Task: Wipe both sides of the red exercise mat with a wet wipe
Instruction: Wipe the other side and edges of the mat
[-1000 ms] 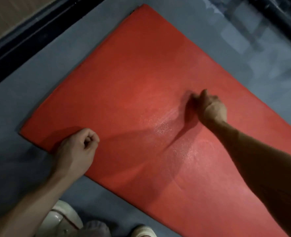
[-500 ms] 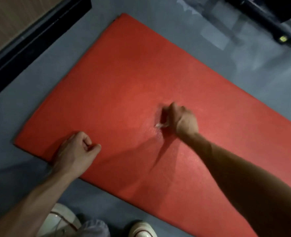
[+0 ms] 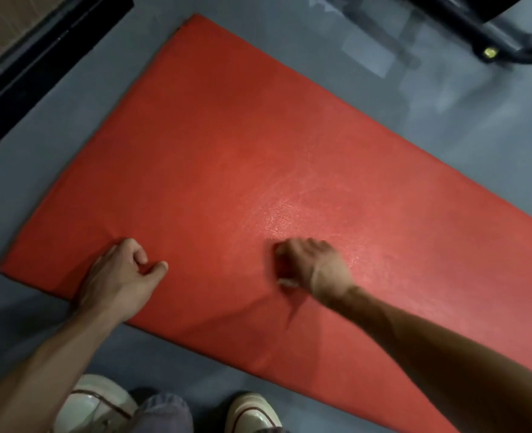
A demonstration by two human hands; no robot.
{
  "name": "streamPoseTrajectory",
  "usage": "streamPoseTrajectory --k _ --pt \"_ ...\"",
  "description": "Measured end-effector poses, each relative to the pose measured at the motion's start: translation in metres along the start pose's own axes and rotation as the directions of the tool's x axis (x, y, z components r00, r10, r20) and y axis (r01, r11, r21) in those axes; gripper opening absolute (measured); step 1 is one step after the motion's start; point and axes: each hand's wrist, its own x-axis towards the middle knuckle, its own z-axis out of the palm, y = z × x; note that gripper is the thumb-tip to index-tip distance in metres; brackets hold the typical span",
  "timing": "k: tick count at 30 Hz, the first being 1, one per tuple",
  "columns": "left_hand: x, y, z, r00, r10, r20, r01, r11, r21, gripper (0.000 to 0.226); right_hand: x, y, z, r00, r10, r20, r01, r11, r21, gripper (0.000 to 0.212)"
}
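The red exercise mat lies flat on the grey floor, running from upper left to lower right. My right hand is curled over a wet wipe and presses it on the mat near its middle; only a small pale edge of the wipe shows under the palm. A damp, shiny patch sits on the mat just beyond that hand. My left hand rests as a loose fist on the mat near its near-left edge, holding nothing.
Grey floor surrounds the mat. A black metal equipment frame stands at the upper right. A dark strip runs along the upper left. My two white shoes stand just off the mat's near edge.
My right hand has dragged the wipe across the mat toward me, from its far middle to nearer the front edge. The left hand has stayed in place.
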Motion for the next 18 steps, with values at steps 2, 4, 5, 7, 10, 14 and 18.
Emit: streamPoseTrajectory --k 2,4,5,7,10,14,18 --pt "0.001 0.0 0.001 1.0 -0.003 0.012 0.003 1.0 0.014 0.038 -0.017 0.05 -0.015 0.927 0.373 0.036 -0.374 0.928 0.003 0.046" --pt "0.002 0.001 0.0 1.0 -0.017 0.024 0.016 1.0 0.016 0.038 -0.04 0.078 -0.025 0.781 0.624 -0.01 -0.621 0.778 0.093 0.025" --pt "0.002 0.002 0.0 0.999 -0.022 0.03 0.021 1.0 0.018 0.038 -0.047 0.084 -0.027 0.756 0.654 -0.011 -0.649 0.753 0.113 0.026" --pt "0.003 0.002 0.0 0.999 -0.03 0.038 0.029 0.999 0.031 0.037 -0.052 0.08 -0.028 0.79 0.612 0.012 -0.607 0.78 0.156 0.03" --pt "0.003 0.002 0.0 0.999 -0.032 0.044 0.031 0.999 0.028 0.037 -0.045 0.064 -0.022 0.817 0.577 0.02 -0.568 0.798 0.199 0.029" --pt "0.004 -0.001 0.001 0.999 -0.024 0.037 0.024 0.999 0.022 0.037 -0.039 0.025 -0.012 0.876 0.481 -0.007 -0.457 0.836 0.302 0.019" --pt "0.004 -0.002 0.003 1.0 -0.014 0.019 0.014 1.0 0.022 0.038 -0.043 0.009 -0.002 0.941 0.331 -0.066 -0.297 0.906 0.302 0.024"
